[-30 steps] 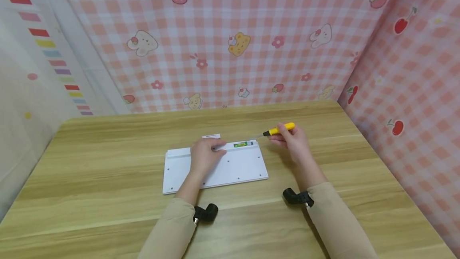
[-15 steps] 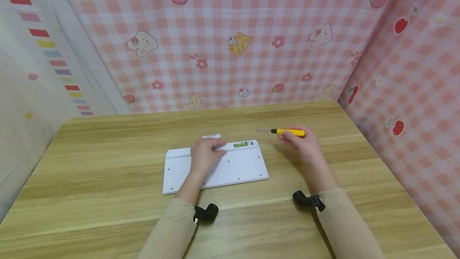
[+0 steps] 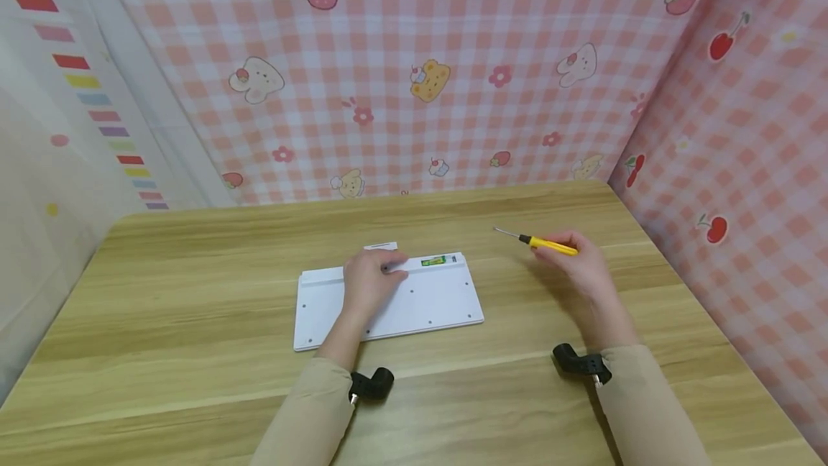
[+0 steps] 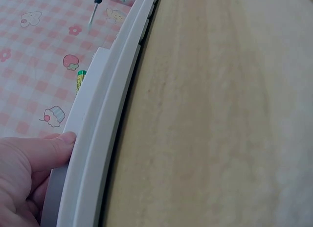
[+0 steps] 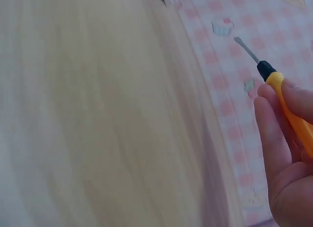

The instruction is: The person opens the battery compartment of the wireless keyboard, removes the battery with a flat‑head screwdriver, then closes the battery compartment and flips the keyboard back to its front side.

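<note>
A white keyboard lies face down on the table, its raised ridge along the far side. In that ridge an open battery slot shows a green battery, its end also visible in the left wrist view. My left hand grips the ridge near its middle, thumb on the near side and fingers beyond. Off to the right of the keyboard, my right hand holds a screwdriver by its yellow handle, shaft pointing left and away. The flat metal tip shows in the right wrist view, touching nothing.
Just behind the keyboard lies a small white cover. The wooden table meets a pink checked cloth at its back, with another such cloth along the right.
My right hand has moved right with the screwdriver, away from the battery end of the keyboard, and the handle has tilted toward me. The left hand and keyboard have stayed in place.
</note>
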Demonstrator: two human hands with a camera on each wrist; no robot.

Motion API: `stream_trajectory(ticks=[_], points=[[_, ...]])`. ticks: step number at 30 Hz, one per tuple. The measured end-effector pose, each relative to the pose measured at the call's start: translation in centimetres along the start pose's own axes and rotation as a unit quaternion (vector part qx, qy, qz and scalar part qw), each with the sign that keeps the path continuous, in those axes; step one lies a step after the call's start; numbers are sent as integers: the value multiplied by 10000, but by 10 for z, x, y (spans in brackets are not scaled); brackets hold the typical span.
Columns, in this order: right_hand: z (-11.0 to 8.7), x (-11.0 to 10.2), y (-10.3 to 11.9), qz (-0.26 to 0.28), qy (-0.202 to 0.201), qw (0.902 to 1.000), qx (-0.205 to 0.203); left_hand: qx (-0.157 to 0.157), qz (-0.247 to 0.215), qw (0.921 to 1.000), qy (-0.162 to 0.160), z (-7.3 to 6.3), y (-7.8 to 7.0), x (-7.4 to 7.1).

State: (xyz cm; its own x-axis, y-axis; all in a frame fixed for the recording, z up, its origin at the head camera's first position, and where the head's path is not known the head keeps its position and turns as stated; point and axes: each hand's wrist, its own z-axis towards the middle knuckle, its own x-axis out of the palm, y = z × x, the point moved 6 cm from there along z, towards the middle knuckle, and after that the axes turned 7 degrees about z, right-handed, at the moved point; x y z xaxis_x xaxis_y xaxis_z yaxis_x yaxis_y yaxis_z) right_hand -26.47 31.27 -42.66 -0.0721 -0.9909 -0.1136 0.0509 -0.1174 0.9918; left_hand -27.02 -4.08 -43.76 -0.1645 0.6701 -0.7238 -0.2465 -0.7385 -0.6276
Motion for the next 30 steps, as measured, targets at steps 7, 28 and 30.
stream_trajectory(ticks=[7,28,30], points=[[-11,-41,-5,-979,-527,9938,-100,25,-18,10000,-23,0,-1,-1],[-21,-87,-23,-2784,806,9528,-908,-9,-83,10000,18,0,2,1],[-22,-87,-22,-2851,789,9497,-1032,8,-84,10000,16,0,1,2]])
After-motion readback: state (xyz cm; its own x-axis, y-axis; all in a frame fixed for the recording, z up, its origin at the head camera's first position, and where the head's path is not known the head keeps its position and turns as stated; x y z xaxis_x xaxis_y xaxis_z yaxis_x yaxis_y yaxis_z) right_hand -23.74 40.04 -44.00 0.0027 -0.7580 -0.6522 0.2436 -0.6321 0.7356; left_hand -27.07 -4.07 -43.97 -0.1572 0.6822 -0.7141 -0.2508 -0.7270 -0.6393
